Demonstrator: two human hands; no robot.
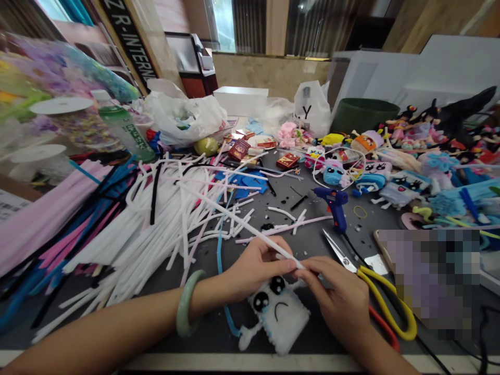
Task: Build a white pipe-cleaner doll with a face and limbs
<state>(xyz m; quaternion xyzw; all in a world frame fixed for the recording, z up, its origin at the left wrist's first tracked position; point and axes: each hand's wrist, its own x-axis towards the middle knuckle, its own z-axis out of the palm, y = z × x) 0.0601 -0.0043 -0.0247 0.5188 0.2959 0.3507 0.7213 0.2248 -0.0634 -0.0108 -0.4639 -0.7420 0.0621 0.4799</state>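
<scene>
one white pipe cleaner [242,225] is held above the dark table [211,333], its long axis slanting from the near end between the two hands to a far end that points away and leftward over a heap of white pipe cleaners [128,224]. the left hand [258,263], with one green bangle [187,304] at its wrist, pinches it narrowly between thumb and fingers; the right hand [339,291] closes thumb and fingertips on the near end. just below the hands lies one square white figure [291,320], tilted, with two black eyes and one frowning mouth. to the right are one pair of scissors [365,274], tips pointing away and to the left, and one blue glue gun [335,208]. farther back stand one green bottle [127,130], one dark green pot [363,115] whose inside is hidden, and one white box [240,98]; of two plastic bags, the left one [191,117] bulges with contents too unclear to name, and the right one [310,112] stands upright.
</scene>
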